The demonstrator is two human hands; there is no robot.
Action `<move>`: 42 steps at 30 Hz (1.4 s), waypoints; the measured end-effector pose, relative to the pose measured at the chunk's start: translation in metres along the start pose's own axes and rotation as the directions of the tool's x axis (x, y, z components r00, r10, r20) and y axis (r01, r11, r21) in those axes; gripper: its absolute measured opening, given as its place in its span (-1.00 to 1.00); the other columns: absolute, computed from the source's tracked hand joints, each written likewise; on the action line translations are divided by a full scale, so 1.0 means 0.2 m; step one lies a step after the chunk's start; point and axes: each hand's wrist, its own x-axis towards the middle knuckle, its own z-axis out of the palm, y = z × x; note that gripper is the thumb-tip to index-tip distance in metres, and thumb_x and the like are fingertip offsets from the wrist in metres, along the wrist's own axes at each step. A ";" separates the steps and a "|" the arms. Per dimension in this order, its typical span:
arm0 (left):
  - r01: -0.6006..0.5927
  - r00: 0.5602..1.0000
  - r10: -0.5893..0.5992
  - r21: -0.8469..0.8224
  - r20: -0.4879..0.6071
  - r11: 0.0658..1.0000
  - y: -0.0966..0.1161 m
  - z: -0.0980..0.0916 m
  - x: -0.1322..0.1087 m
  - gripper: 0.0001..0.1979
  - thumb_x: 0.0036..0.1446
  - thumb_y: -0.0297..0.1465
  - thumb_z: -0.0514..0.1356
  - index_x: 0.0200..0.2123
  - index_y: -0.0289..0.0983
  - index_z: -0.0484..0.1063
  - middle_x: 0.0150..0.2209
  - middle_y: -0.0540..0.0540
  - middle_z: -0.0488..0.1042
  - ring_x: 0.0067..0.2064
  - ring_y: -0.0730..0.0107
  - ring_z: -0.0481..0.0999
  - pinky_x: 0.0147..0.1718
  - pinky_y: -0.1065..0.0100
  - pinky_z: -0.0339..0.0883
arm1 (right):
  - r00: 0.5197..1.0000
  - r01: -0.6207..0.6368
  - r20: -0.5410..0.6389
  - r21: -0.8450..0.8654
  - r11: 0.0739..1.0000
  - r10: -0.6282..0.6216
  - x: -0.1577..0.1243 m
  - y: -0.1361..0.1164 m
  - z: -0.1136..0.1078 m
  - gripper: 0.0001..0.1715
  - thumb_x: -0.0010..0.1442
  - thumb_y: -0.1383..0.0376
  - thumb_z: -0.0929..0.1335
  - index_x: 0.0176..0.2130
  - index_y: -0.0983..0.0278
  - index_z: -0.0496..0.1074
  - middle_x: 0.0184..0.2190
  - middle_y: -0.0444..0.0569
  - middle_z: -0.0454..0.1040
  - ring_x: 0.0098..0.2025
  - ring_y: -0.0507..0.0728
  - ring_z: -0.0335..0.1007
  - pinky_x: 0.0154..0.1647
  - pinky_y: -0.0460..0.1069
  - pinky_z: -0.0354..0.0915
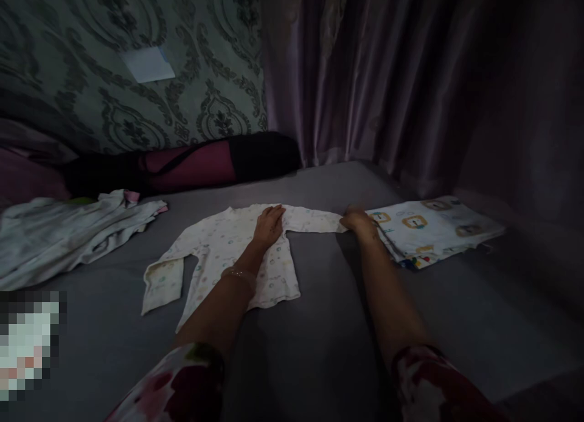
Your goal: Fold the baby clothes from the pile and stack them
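A small white long-sleeved shirt (230, 239) with a faint pattern lies spread on the grey bed sheet. My left hand (269, 224) rests flat on its upper right part, near the shoulder, fingers stretched out. At the cuff of the right-hand sleeve, my right hand (358, 218) is closed, and the sleeve runs straight between the two hands. The other sleeve bends down at the left, its end turned toward me. Just right of my right hand lies a stack of folded cloths (438, 224), the top one white with orange lion-like prints.
A heap of loose pale clothes (77, 233) lies at the left on the grey sheet (319, 343). Along the patterned wall stretches a long black and dark pink bag (196, 163). Purple curtains (337, 75) hang at the back right. A pixelated patch covers the lower left corner.
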 end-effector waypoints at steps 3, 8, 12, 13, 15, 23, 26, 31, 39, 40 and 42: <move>-0.002 1.000 0.002 0.010 0.012 1.000 0.01 -0.01 -0.01 -0.60 0.29 -0.35 -0.03 0.14 -0.17 0.35 0.23 -0.06 0.33 0.24 0.14 0.23 0.20 0.04 0.17 | 0.998 0.026 0.056 0.034 0.999 -0.028 0.02 0.02 -0.02 -0.39 0.07 0.47 0.27 0.13 0.31 0.37 0.05 0.17 0.43 0.05 0.22 0.37 0.00 0.03 0.28; 0.043 0.997 -0.046 0.050 0.055 0.998 0.04 -0.02 -0.01 -0.58 0.33 -0.26 -0.07 0.19 -0.17 0.30 0.27 -0.07 0.27 0.27 0.08 0.17 0.21 0.00 0.12 | 0.976 0.167 -0.152 0.046 0.985 -0.158 0.01 0.05 -0.03 -0.39 0.13 0.51 0.20 0.14 0.20 0.34 0.07 0.12 0.34 0.04 0.19 0.34 -0.03 0.00 0.25; 0.054 0.992 -0.064 0.095 0.107 0.994 0.07 -0.03 -0.01 -0.53 0.33 -0.20 -0.09 0.21 -0.20 0.29 0.30 -0.10 0.21 0.31 -0.03 0.11 0.23 -0.04 0.06 | 0.978 0.099 -0.178 -0.069 0.993 -0.110 -0.03 0.02 0.02 -0.50 0.22 0.46 0.16 0.07 0.27 0.41 0.05 0.22 0.32 0.04 0.27 0.32 -0.01 0.06 0.22; 0.053 0.991 -0.065 0.104 0.118 0.993 0.07 -0.03 -0.01 -0.52 0.33 -0.19 -0.10 0.21 -0.20 0.28 0.31 -0.11 0.19 0.31 -0.05 0.10 0.23 -0.05 0.06 | 0.977 0.080 -0.188 -0.112 0.991 -0.100 -0.04 0.01 0.04 -0.52 0.23 0.46 0.15 0.06 0.31 0.42 0.04 0.26 0.33 0.06 0.29 0.30 0.01 0.08 0.20; 0.048 0.989 -0.063 0.118 0.133 0.992 0.08 -0.04 0.00 -0.51 0.33 -0.16 -0.10 0.21 -0.19 0.28 0.32 -0.11 0.18 0.32 -0.08 0.08 0.22 -0.07 0.05 | 0.967 0.054 -0.237 -0.182 0.982 -0.097 -0.05 0.00 0.07 -0.53 0.24 0.46 0.14 0.03 0.38 0.44 0.04 0.32 0.33 0.10 0.35 0.24 0.03 0.13 0.17; 0.041 0.996 -0.048 0.084 0.080 0.996 0.09 -0.04 0.00 -0.56 0.33 -0.19 -0.09 0.17 -0.14 0.32 0.29 -0.09 0.23 0.31 0.00 0.12 0.22 -0.07 0.06 | 0.867 0.445 -0.163 -0.166 0.880 -0.470 -0.07 -0.22 0.18 -0.44 0.29 0.43 0.09 0.22 0.38 0.27 0.29 0.17 0.17 0.32 0.23 0.00 0.27 0.13 -0.06; 0.059 0.998 -0.059 0.012 -0.003 0.998 0.07 -0.03 0.00 -0.57 0.34 -0.29 -0.15 0.16 -0.21 0.32 0.23 -0.14 0.31 0.27 0.14 0.20 0.22 0.04 0.11 | 0.771 0.633 -0.026 -0.080 0.770 -0.636 -0.10 -0.40 0.28 -0.40 0.37 0.27 0.02 0.32 0.37 0.11 0.35 0.09 0.07 0.37 0.14 -0.09 0.34 0.08 -0.17; 0.037 0.999 -0.037 0.023 0.013 0.999 0.03 -0.02 0.01 -0.54 0.22 -0.45 -0.06 0.16 -0.29 0.30 0.19 -0.23 0.34 0.24 0.15 0.25 0.22 0.05 0.12 | 0.744 0.668 0.023 -0.083 0.740 -0.668 -0.12 -0.54 0.43 -0.33 0.36 0.26 0.01 0.35 0.50 -0.01 0.38 0.14 -0.03 0.40 0.18 -0.19 0.37 0.10 -0.24; 0.070 0.997 -0.073 0.083 0.029 0.994 0.06 -0.01 0.00 -0.54 0.32 -0.27 -0.11 0.19 -0.25 0.30 0.23 -0.20 0.31 0.28 0.04 0.19 0.22 -0.02 0.06 | 0.807 0.588 0.018 -0.128 0.799 -0.591 -0.11 -0.44 0.45 -0.29 0.38 0.13 -0.03 0.37 0.41 -0.04 0.40 0.05 -0.11 0.42 0.20 -0.28 0.38 0.21 -0.32; 0.077 0.996 -0.080 0.090 0.034 0.993 0.06 -0.01 0.00 -0.53 0.32 -0.23 -0.10 0.19 -0.23 0.30 0.24 -0.20 0.31 0.28 0.01 0.19 0.22 -0.06 0.04 | 0.823 0.566 0.027 -0.130 0.814 -0.567 -0.11 -0.42 0.44 -0.29 0.38 0.11 -0.04 0.37 0.39 -0.05 0.40 0.05 -0.13 0.42 0.20 -0.29 0.37 0.22 -0.33; 0.086 0.995 -0.091 0.102 0.047 0.991 0.08 -0.02 0.00 -0.51 0.31 -0.17 -0.09 0.20 -0.20 0.29 0.25 -0.20 0.28 0.29 -0.06 0.17 0.23 -0.14 -0.03 | 0.853 0.520 0.044 -0.134 0.843 -0.519 -0.10 -0.37 0.41 -0.28 0.38 0.11 -0.05 0.38 0.37 -0.09 0.41 0.05 -0.15 0.42 0.22 -0.31 0.37 0.25 -0.34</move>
